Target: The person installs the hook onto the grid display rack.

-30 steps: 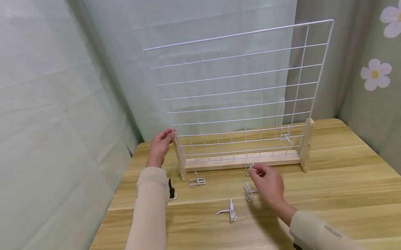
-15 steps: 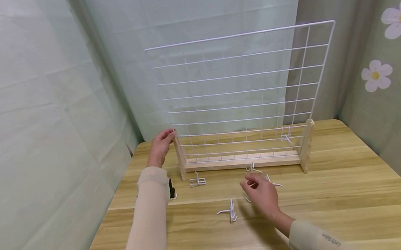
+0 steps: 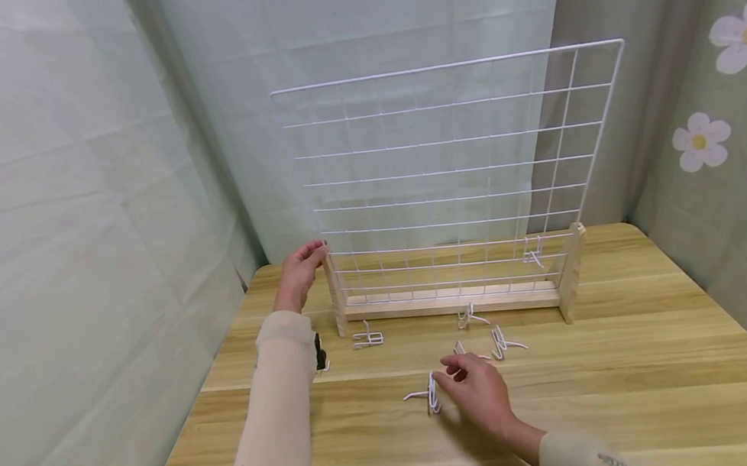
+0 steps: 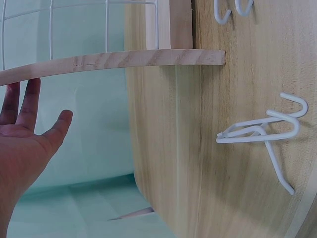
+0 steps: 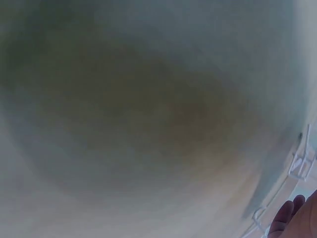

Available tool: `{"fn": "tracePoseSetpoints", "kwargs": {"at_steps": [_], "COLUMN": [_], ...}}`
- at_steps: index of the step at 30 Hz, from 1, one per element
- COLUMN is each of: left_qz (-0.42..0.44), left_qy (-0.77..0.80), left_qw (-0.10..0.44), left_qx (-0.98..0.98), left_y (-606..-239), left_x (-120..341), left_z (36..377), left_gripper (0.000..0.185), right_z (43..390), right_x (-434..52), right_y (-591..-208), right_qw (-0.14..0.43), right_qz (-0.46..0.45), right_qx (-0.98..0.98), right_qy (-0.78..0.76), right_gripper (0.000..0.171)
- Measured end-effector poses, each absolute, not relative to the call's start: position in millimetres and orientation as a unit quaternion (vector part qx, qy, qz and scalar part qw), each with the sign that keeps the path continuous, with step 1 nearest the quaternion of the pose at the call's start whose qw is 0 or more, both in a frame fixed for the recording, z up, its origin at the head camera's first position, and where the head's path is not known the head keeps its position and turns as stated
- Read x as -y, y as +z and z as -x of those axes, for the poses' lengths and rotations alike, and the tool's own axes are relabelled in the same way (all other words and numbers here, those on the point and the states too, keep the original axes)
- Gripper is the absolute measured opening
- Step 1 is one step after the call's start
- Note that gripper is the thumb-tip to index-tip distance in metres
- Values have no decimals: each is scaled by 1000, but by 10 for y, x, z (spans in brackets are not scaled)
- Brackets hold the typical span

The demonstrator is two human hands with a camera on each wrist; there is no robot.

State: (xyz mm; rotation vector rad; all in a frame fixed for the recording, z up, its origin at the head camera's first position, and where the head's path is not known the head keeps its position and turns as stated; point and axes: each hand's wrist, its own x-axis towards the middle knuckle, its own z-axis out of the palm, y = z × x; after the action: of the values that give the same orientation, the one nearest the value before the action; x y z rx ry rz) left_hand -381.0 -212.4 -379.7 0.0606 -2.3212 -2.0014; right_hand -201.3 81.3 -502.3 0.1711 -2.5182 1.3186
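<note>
The right hand [image 3: 478,394], fingers loosely spread, reaches a white wire hook [image 3: 425,393] on the wooden table [image 3: 640,387]; whether it touches is unclear. The left hand [image 3: 300,274], fingers extended, rests against the wooden upright [image 3: 334,293] of the white wire grid panel [image 3: 456,170]. Five hooks lie loose on the table, one hangs on the grid.

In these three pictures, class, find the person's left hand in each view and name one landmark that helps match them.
Head view: left hand at centre-left, touching the wooden post of the wire grid's stand.
Left wrist view: left hand at the lower left, fingers straight, beside the wooden post.
Right wrist view: not in it.
Shared landmark: the wooden post.
</note>
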Motion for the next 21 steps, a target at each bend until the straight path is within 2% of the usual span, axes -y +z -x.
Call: {"fn": "tracePoseSetpoints", "kwargs": {"at_steps": [7,21], "left_qz": [-20,-27], "left_qy": [-653,-652], "left_qw": [36,30], "left_qx": [756,757], "left_y": [-3796,-3782], "left_x": [2124,2115], "left_z": [3804,3787], "left_gripper": [41,43], "right_z": [1906,1829], "right_x": [-782,-788], "right_y": [-5135,-5210], "right_qw": [130,123], "right_qz": [-78,-120], "right_qx": [892,911], "right_qy": [427,375], "right_gripper": [23,31]}}
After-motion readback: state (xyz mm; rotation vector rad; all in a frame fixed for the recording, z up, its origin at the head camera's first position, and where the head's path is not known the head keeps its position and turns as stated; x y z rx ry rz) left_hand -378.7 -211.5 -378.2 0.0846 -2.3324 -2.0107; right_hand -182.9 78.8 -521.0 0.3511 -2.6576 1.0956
